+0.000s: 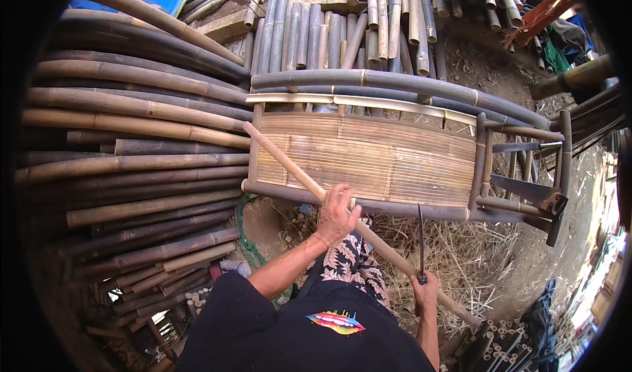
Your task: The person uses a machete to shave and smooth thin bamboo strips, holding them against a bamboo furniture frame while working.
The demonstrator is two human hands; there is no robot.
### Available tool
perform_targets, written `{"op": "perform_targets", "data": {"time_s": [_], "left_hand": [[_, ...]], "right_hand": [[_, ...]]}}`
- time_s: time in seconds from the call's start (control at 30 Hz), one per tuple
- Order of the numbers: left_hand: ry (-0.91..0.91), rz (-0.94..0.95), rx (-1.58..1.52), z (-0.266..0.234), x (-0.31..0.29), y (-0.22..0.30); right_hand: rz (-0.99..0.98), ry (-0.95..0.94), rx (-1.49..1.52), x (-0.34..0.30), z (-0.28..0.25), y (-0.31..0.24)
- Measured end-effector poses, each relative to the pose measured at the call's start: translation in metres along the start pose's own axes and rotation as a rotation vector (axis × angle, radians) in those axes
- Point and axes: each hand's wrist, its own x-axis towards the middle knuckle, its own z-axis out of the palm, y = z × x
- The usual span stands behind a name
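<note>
Diagonally, a pale wooden pole (289, 164) runs from above the left end of a slatted bamboo tabletop (368, 155) down past its front rail (388, 209) to the lower right. Its upper end points away from the person and to their left; its lower end comes down near a bundle of cut bamboo (503, 345). The long axis thus slants across the tabletop's own left-to-right length. The left hand (339, 211) has its fingers wrapped around the pole by the front rail. The right hand (426, 293) has its fingers closed around the handle of a knife (421, 240), whose narrow, dark blade points away from the person; I cannot tell whether this hand also touches the pole. A saw (526, 189) lies at the tabletop's right end. On the black shirt (263, 336) is a multicoloured lips print (336, 322).
</note>
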Motion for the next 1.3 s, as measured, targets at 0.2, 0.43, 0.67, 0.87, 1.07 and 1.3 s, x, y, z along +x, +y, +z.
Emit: {"op": "perform_targets", "data": {"time_s": [0.2, 0.43, 0.67, 0.87, 1.07, 1.3], "left_hand": [[0.123, -0.148, 0.182, 0.001, 0.053, -0.117], [-0.132, -0.285, 0.556, 0.035, 0.178, -0.221], [-0.283, -0.081, 0.492, 0.106, 0.285, -0.308], [-0.447, -0.139, 0.362, 0.149, 0.324, -0.357], [-0.381, -0.291, 0.145, 0.141, 0.320, -0.365], [-0.264, -0.142, 0.055, 0.110, 0.286, -0.316]], "right_hand": [[-0.008, 0.098, -0.121, 0.001, 0.008, 0.011], [-0.186, 0.009, -0.133, 0.135, 0.063, -0.002], [-0.304, -0.049, -0.225, 0.288, 0.110, -0.017], [-0.308, 0.001, -0.204, 0.352, 0.119, 0.005], [-0.409, 0.142, -0.231, 0.410, 0.099, -0.050], [-0.688, 0.225, -0.259, 0.475, 0.076, -0.129]]}}
